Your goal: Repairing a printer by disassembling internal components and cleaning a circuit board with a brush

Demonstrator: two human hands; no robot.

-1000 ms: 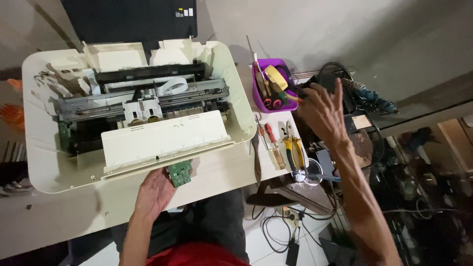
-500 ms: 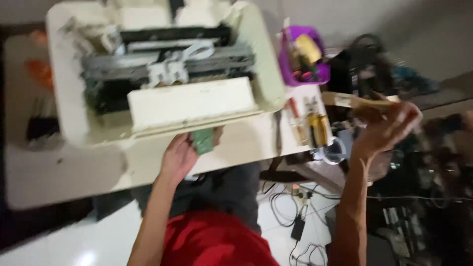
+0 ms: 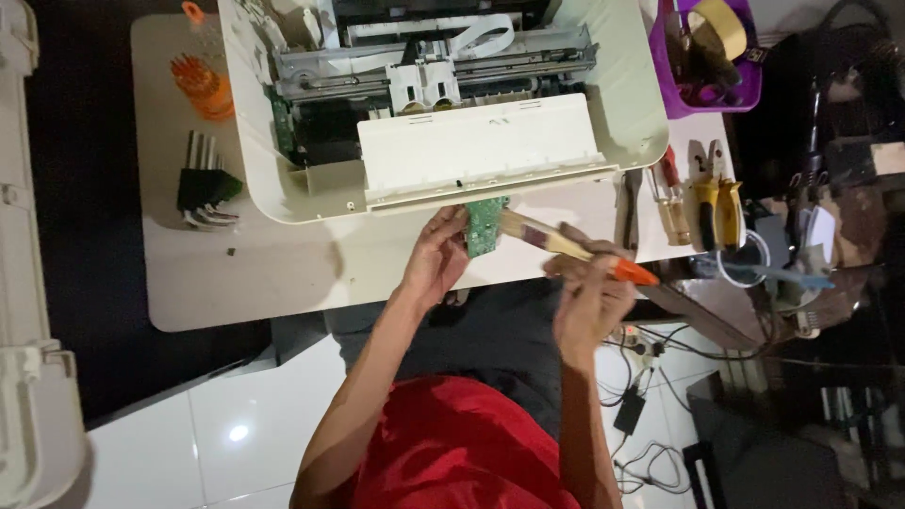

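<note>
Green and small, the circuit board point(image 3: 486, 224) is sitting at the table edge below the opened printer point(image 3: 443, 104), and my left hand point(image 3: 436, 256) is pinching it. My right hand point(image 3: 589, 292) is closing around a wooden paintbrush point(image 3: 566, 247), bristles touching the board.

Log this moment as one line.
left hand: holds green circuit board | right hand: holds paintbrush against board | opened printer behind

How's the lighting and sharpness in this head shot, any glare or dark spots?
Head view: table and printer brightly lit and fairly sharp; left hand on the circuit board and right hand with brush clear; small glare on the floor tile; right edge murky.
</note>
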